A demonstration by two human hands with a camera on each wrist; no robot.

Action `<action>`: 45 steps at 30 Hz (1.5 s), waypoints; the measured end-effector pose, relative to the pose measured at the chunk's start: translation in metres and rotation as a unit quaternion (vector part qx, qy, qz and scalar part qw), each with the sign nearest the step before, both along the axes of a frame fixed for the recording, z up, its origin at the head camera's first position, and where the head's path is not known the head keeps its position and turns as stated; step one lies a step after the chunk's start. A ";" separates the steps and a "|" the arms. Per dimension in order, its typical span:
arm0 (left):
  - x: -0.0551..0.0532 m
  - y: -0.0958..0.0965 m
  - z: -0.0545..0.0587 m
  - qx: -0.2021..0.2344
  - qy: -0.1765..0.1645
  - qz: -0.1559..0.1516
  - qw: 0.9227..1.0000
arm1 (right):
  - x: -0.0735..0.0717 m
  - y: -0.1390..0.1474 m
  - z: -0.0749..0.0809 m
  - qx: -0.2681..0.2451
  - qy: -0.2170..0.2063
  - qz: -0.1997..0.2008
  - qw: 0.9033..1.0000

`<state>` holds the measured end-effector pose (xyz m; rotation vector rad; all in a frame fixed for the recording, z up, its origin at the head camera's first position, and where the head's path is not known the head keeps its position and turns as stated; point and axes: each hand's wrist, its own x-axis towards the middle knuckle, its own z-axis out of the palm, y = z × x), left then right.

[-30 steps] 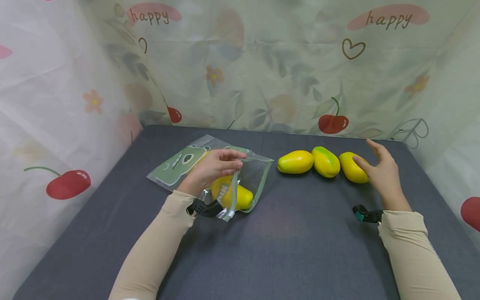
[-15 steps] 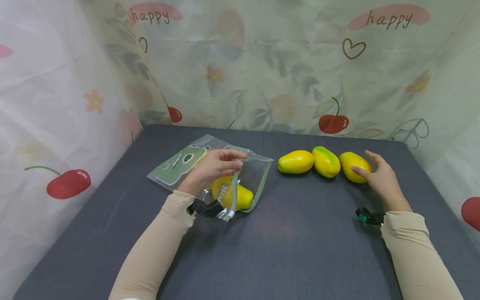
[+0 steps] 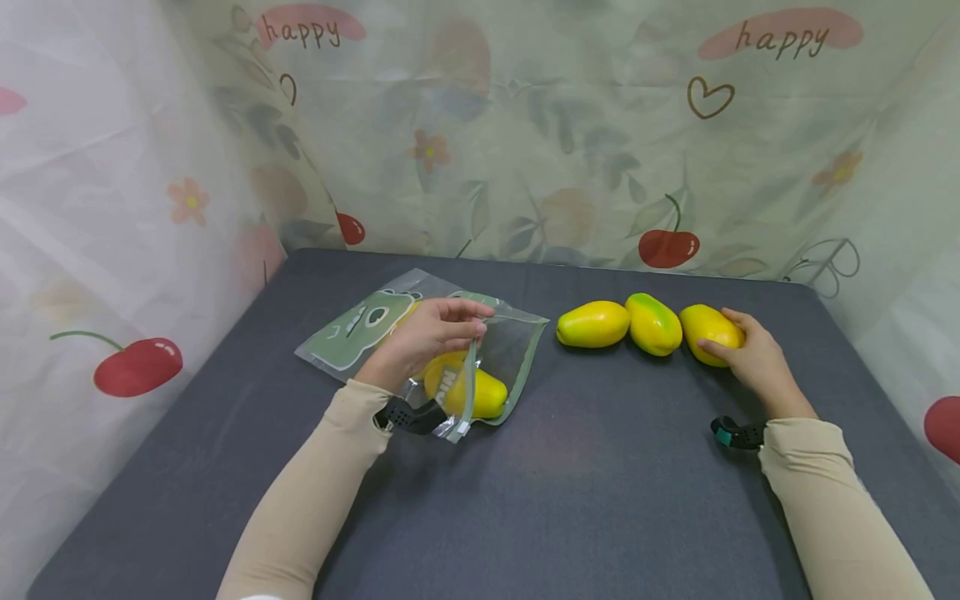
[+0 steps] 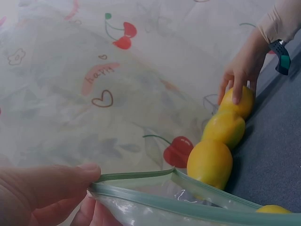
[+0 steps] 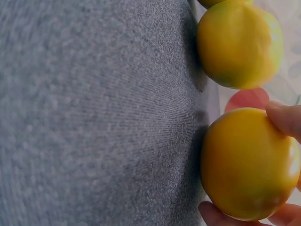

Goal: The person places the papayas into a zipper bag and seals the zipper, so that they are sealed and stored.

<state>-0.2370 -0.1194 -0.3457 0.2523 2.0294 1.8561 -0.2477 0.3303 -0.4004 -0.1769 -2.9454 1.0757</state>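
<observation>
My left hand (image 3: 427, 337) pinches the top edge of a clear zip bag (image 3: 525, 350), whose mouth gapes toward the right. Inside the bag lies a yellow, papaya-like fruit (image 3: 487, 396); more yellow shows partly behind the hand. At the right end of a row of similar fruits, my right hand (image 3: 761, 362) grips a yellow papaya-like fruit (image 5: 249, 165) between thumb and fingers. That fruit still rests on the table. Beside it sit a green-tinged fruit (image 3: 654, 325) and another yellow fruit (image 3: 592, 324).
A dark grey cloth (image 3: 570, 500) covers the table. The bag's green bear print (image 3: 352, 333) lies flat to the left. Patterned curtains (image 3: 517, 167) with cherries hang behind and at both sides. A black wrist strap (image 3: 738, 433) is on each arm.
My right hand has lowered, and its fingers have closed round the rightmost fruit. My left hand and the bag have stayed in place.
</observation>
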 end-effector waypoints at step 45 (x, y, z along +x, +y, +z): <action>0.001 0.001 -0.002 0.000 0.000 0.000 1.000 | 0.031 -0.033 0.043 -0.053 0.101 -0.021 0.993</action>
